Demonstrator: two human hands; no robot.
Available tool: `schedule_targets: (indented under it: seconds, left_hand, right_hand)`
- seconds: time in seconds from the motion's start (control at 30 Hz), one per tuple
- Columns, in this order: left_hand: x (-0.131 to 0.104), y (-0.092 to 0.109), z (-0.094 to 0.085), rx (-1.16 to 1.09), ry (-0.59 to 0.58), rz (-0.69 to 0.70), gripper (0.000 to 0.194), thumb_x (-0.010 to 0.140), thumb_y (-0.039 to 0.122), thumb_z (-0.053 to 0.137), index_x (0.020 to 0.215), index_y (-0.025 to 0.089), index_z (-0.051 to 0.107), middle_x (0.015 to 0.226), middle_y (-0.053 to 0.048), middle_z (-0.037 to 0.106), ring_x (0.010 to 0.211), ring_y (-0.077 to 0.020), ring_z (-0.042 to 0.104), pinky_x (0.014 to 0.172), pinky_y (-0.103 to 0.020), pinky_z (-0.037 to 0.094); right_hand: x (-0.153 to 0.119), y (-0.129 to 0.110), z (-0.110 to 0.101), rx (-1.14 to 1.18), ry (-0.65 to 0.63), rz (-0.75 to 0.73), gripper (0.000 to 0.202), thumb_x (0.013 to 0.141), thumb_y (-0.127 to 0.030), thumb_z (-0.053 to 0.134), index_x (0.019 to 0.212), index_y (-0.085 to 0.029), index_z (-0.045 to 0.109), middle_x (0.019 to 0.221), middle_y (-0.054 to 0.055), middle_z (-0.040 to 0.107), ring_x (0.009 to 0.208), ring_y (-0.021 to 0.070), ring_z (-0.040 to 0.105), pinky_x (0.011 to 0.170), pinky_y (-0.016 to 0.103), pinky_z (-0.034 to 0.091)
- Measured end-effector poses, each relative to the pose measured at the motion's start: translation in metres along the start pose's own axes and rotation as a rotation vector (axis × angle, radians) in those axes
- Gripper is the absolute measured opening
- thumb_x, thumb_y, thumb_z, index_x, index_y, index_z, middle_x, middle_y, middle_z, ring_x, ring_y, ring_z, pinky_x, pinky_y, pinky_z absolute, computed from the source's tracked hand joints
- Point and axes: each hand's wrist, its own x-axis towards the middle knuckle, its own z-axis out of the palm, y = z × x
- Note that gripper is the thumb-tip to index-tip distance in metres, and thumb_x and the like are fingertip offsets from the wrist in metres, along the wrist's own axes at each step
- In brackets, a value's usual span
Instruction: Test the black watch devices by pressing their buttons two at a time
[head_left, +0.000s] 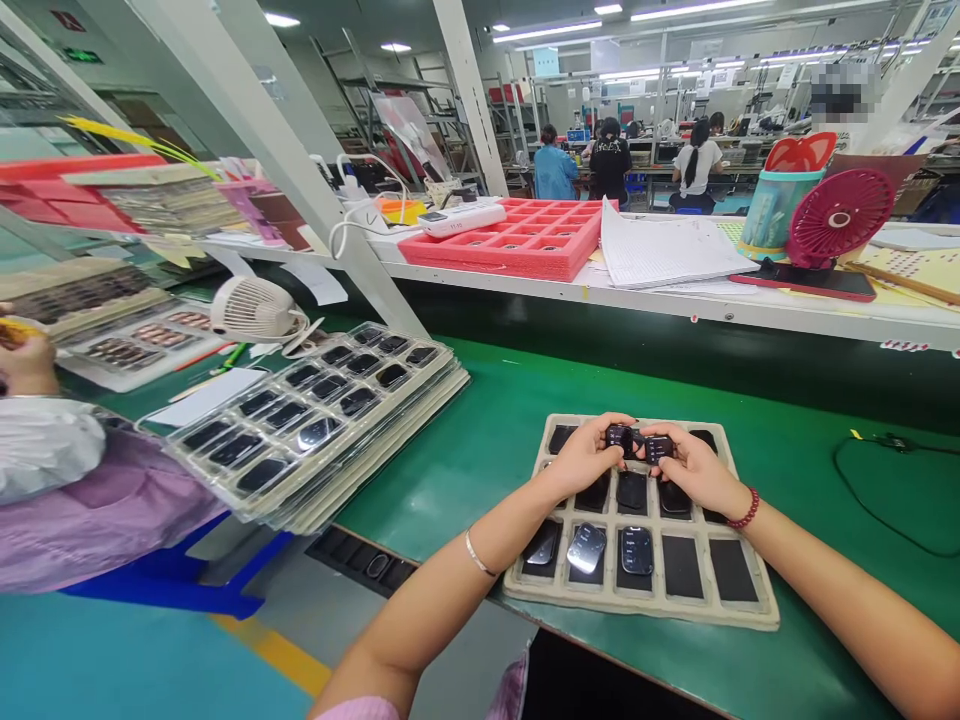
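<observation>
Over the upper part of a beige compartment tray (769, 600), my left hand (589, 455) pinches a small black piece (618, 437) between thumb and fingers. Close beside it, my right hand (694, 465) grips another black piece (658, 450). Between the two hands is a further dark bit, too small to make out. Glossy black pieces lie in the tray, among them one (637, 551) in the front row and a tilted one (586, 548) to its left. Two front-right compartments show only dark pads.
A tall stack of trays with black pieces (315, 425) stands at left, near a white fan (255, 308) and a person's arm (30, 365). Above the green table (480, 430), a shelf (675, 295) holds red trays (510, 240), papers and a pink fan (840, 220). A cable (862, 495) lies right.
</observation>
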Motion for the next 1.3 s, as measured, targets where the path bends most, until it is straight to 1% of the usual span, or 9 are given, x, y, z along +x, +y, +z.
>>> schedule_targets:
  seconds: [0.07, 0.13, 0.23, 0.33, 0.4, 0.53, 0.7, 0.9, 1.3]
  left_hand:
    - [-0.0005, 0.0013, 0.0003, 0.002, -0.005, 0.008, 0.045, 0.07, 0.011, 0.056, 0.115, 0.016, 0.05, 0.09, -0.006, 0.063, 0.071, -0.0148, 0.06, 0.072, -0.03, 0.05]
    - [-0.0006, 0.0025, 0.0008, 0.002, -0.011, 0.021, 0.042, 0.072, 0.013, 0.056, 0.113, 0.016, 0.051, 0.091, -0.006, 0.063, 0.071, -0.0146, 0.06, 0.071, -0.03, 0.05]
    - [0.0004, 0.0026, 0.0012, -0.004, -0.016, 0.027, 0.031, 0.076, 0.02, 0.056, 0.107, 0.014, 0.055, 0.087, -0.007, 0.063, 0.07, -0.0156, 0.06, 0.065, -0.028, 0.05]
    - [0.0018, 0.0008, 0.0012, -0.019, -0.026, 0.03, 0.027, 0.076, 0.02, 0.057, 0.102, 0.014, 0.057, 0.085, -0.007, 0.063, 0.073, -0.0172, 0.061, 0.061, -0.026, 0.05]
    - [0.0023, -0.0006, 0.0009, -0.022, -0.033, 0.032, 0.027, 0.076, 0.019, 0.056, 0.103, 0.014, 0.057, 0.085, -0.007, 0.063, 0.073, -0.0169, 0.061, 0.061, -0.026, 0.05]
    - [0.0025, -0.0022, 0.0005, 0.016, -0.012, 0.014, 0.028, 0.076, 0.017, 0.055, 0.104, 0.014, 0.056, 0.084, -0.006, 0.063, 0.065, -0.0138, 0.059, 0.061, -0.026, 0.05]
    - [0.0025, -0.0016, 0.0011, 0.003, -0.014, 0.029, 0.027, 0.076, 0.016, 0.054, 0.102, 0.014, 0.057, 0.084, -0.006, 0.063, 0.071, -0.0154, 0.06, 0.061, -0.025, 0.05]
    - [0.0027, -0.0021, 0.0008, 0.03, 0.006, 0.015, 0.027, 0.076, 0.016, 0.054, 0.102, 0.014, 0.057, 0.084, -0.006, 0.063, 0.068, -0.0148, 0.06, 0.06, -0.025, 0.05]
    - [0.0028, -0.0028, -0.0003, 0.037, 0.001, 0.017, 0.026, 0.076, 0.016, 0.054, 0.102, 0.014, 0.057, 0.085, -0.006, 0.063, 0.068, -0.014, 0.06, 0.06, -0.024, 0.05]
  right_hand:
    - [0.0, -0.0011, -0.0003, -0.013, 0.001, -0.01, 0.044, 0.075, -0.012, 0.047, 0.118, -0.02, 0.049, 0.107, 0.007, 0.059, 0.073, 0.0137, 0.061, 0.067, 0.028, 0.051]
    - [0.0, -0.0019, -0.0009, -0.029, -0.001, -0.011, 0.041, 0.076, -0.013, 0.048, 0.116, -0.019, 0.051, 0.106, 0.007, 0.06, 0.072, 0.0139, 0.061, 0.066, 0.028, 0.051]
    - [0.0004, -0.0012, -0.0019, -0.036, -0.011, 0.016, 0.032, 0.081, -0.019, 0.047, 0.112, -0.018, 0.054, 0.1, 0.007, 0.062, 0.069, 0.0139, 0.061, 0.063, 0.028, 0.051]
    - [0.0009, 0.0006, -0.0026, -0.038, -0.014, 0.027, 0.029, 0.085, -0.021, 0.045, 0.111, -0.018, 0.055, 0.098, 0.006, 0.062, 0.069, 0.0136, 0.062, 0.064, 0.028, 0.05]
    - [0.0011, 0.0016, -0.0028, -0.045, -0.015, 0.024, 0.028, 0.085, -0.021, 0.044, 0.111, -0.019, 0.055, 0.098, 0.006, 0.062, 0.069, 0.0133, 0.061, 0.064, 0.027, 0.05]
    - [0.0012, 0.0024, -0.0027, -0.037, -0.025, 0.019, 0.028, 0.085, -0.02, 0.044, 0.111, -0.018, 0.055, 0.095, 0.005, 0.062, 0.067, 0.0129, 0.061, 0.063, 0.027, 0.05]
    - [0.0009, 0.0015, -0.0026, -0.045, -0.022, 0.013, 0.028, 0.085, -0.02, 0.044, 0.111, -0.018, 0.055, 0.097, 0.006, 0.062, 0.069, 0.0129, 0.061, 0.064, 0.027, 0.05]
    - [0.0009, 0.0006, -0.0018, -0.046, -0.026, 0.02, 0.027, 0.084, -0.02, 0.044, 0.109, -0.018, 0.055, 0.094, 0.006, 0.063, 0.067, 0.013, 0.061, 0.063, 0.027, 0.049]
    - [0.0004, -0.0015, -0.0015, -0.063, -0.024, 0.029, 0.027, 0.085, -0.021, 0.044, 0.11, -0.018, 0.054, 0.097, 0.005, 0.062, 0.068, 0.0132, 0.061, 0.065, 0.027, 0.05]
